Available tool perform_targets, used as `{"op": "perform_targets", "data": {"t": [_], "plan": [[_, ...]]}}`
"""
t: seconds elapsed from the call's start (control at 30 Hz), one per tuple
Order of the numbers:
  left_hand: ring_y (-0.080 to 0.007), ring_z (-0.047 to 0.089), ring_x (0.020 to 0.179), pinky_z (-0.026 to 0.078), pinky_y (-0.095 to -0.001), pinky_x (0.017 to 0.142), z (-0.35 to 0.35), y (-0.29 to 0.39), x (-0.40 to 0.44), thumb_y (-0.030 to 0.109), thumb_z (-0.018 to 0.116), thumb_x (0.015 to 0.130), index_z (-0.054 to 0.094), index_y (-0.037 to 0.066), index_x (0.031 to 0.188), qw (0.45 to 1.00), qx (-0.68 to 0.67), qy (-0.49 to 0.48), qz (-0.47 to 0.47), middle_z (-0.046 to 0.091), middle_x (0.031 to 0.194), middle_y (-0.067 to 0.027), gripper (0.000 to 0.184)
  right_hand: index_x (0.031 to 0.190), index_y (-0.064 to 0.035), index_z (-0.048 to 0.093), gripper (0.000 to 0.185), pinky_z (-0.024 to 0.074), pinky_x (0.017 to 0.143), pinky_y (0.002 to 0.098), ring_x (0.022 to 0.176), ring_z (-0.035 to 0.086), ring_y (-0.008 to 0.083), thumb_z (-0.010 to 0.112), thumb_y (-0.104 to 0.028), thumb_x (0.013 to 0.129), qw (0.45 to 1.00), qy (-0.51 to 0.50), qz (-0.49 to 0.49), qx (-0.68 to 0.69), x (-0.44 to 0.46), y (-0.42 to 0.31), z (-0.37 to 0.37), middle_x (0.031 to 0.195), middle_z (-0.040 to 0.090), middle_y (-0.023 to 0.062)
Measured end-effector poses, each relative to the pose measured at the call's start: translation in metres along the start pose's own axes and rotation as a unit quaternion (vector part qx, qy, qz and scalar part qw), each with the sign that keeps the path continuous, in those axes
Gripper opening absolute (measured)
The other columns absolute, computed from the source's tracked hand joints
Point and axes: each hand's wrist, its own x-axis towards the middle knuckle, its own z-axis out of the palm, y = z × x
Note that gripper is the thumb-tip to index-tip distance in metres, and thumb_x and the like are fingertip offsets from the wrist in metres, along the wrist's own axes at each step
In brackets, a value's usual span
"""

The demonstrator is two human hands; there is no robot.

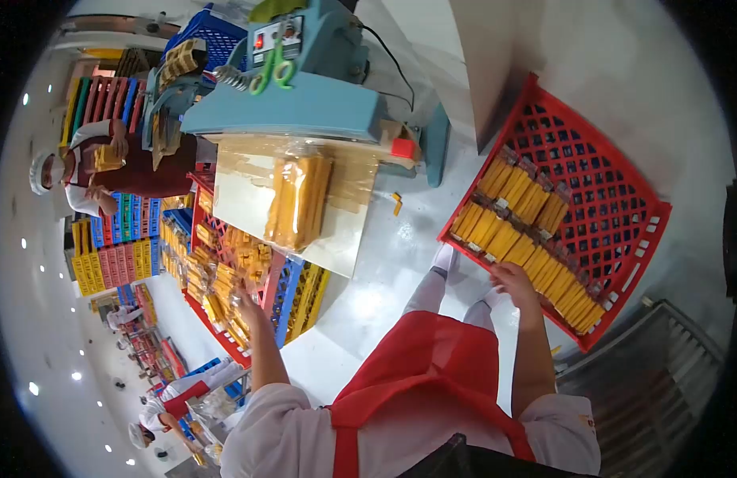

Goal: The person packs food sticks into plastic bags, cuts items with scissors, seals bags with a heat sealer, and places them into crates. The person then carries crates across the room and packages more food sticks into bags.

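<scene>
My left hand (247, 307) reaches to the red crate on the left, among clear bags of yellow sticks (223, 279); its fingertips are partly lost among the bags. Over the near edge of the right red crate (615, 171), my right hand (509, 279) is held with fingers bent, beside the rows of packed yellow sticks (496, 231). Nothing can be made out in it. One filled clear bag (296, 199) lies on the board in front of the blue-green machine (288, 107).
Green scissors (274, 70) hang on the machine. Yellow pieces (397, 204) lie on the floor. A co-worker (97, 167) holds a bag at the upper left. Stacked coloured crates (117, 255) and more people stand farther left. A metal rack (651, 382) is at the lower right.
</scene>
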Motion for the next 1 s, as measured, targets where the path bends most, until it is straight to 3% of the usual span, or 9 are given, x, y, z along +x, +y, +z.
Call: {"op": "perform_targets", "data": {"t": [0.07,0.13,0.2,0.37,0.43,0.53,0.7,0.87,1.0], "plan": [[-0.0195,0.051,0.092,0.041,-0.0295,0.078,-0.001,0.088,-0.012,0.031,0.040,0.087,0.045,-0.004,0.112,0.961,-0.254,-0.081,0.070,0.050,0.102,-0.0110,0.043,0.093,-0.0025,0.056,0.020,0.0419,0.054,0.0229,0.062,0.053,0.0115,0.054,-0.016,0.079,0.975,-0.209,-0.070,-0.030,-0.039,-0.084,0.054,0.073,0.056,0.0040],[-0.0185,0.049,0.096,0.040,-0.0297,0.081,0.005,0.152,-0.017,0.027,0.043,0.087,0.041,-0.002,0.117,0.947,-0.143,-0.148,0.246,0.050,0.106,-0.0105,0.043,0.102,-0.0007,0.052,0.025,0.0424,0.058,0.0223,0.067,0.053,0.0100,0.054,-0.011,0.080,0.936,-0.308,-0.152,-0.071,-0.063,-0.137,0.103,0.076,0.056,0.0035],[-0.0172,0.046,0.102,0.039,-0.0303,0.082,0.026,0.208,-0.033,0.022,0.041,0.087,0.039,-0.001,0.119,0.857,-0.319,-0.364,0.176,0.047,0.114,-0.0110,0.040,0.110,0.0017,0.046,0.030,0.0438,0.067,0.0240,0.079,0.053,0.0106,0.051,-0.008,0.082,0.914,-0.329,-0.235,-0.023,-0.071,-0.167,0.158,0.093,0.055,0.0066],[-0.0182,0.036,0.114,0.031,-0.0294,0.093,0.072,0.256,-0.089,0.004,0.045,0.082,0.019,0.000,0.130,0.734,-0.245,-0.607,0.179,0.038,0.123,-0.0123,0.055,0.112,0.0035,0.039,0.041,0.0427,0.073,0.0316,0.089,0.050,0.0215,0.054,-0.017,0.080,0.896,-0.008,-0.430,-0.106,-0.025,-0.194,0.264,0.095,0.051,0.0149],[-0.0217,0.034,0.116,0.029,-0.0326,0.095,0.069,0.245,-0.110,0.010,0.045,0.084,0.016,0.002,0.131,0.762,-0.227,-0.581,0.176,0.030,0.129,-0.0124,0.056,0.108,0.0067,0.036,0.047,0.0403,0.069,0.0394,0.081,0.048,0.0380,0.056,-0.021,0.075,0.860,0.096,-0.478,-0.150,-0.033,-0.191,0.279,0.087,0.047,0.0243],[-0.0253,0.029,0.119,0.027,-0.0350,0.097,0.053,0.225,-0.147,0.013,0.048,0.083,0.011,0.002,0.132,0.741,-0.294,-0.554,0.241,0.022,0.133,-0.0149,0.062,0.121,0.0083,0.022,0.066,0.0402,0.077,0.0394,0.094,0.045,0.0399,0.059,-0.017,0.072,0.848,0.024,-0.519,-0.106,-0.064,-0.177,0.260,0.105,0.041,0.0282],[-0.0297,0.024,0.122,0.015,-0.0393,0.100,0.046,0.215,-0.192,0.025,0.051,0.082,0.013,-0.003,0.130,0.696,-0.246,-0.572,0.358,0.017,0.135,-0.0186,0.068,0.131,-0.0011,0.010,0.081,0.0357,0.089,0.0343,0.104,0.045,0.0230,0.063,-0.021,0.073,0.889,-0.231,-0.366,0.150,-0.102,-0.147,0.165,0.117,0.041,0.0140],[-0.0297,0.028,0.120,0.019,-0.0368,0.100,0.099,0.249,-0.159,0.031,0.040,0.087,0.028,-0.006,0.124,0.764,-0.007,-0.284,0.580,0.030,0.128,-0.0202,0.054,0.129,-0.0103,0.025,0.080,0.0404,0.078,0.0303,0.090,0.051,0.0171,0.070,-0.019,0.064,0.964,0.010,-0.253,0.077,-0.059,-0.086,-0.017,0.104,0.049,0.0071],[-0.0327,0.030,0.118,0.024,-0.0383,0.098,0.135,0.241,-0.164,0.029,0.033,0.089,0.028,-0.007,0.123,0.779,0.075,-0.244,0.573,0.028,0.129,-0.0214,0.051,0.126,-0.0053,0.031,0.059,0.0399,0.082,0.0276,0.100,0.047,0.0161,0.059,-0.003,0.074,0.897,0.265,-0.309,0.173,0.020,-0.013,-0.190,0.112,0.047,0.0074]]}}
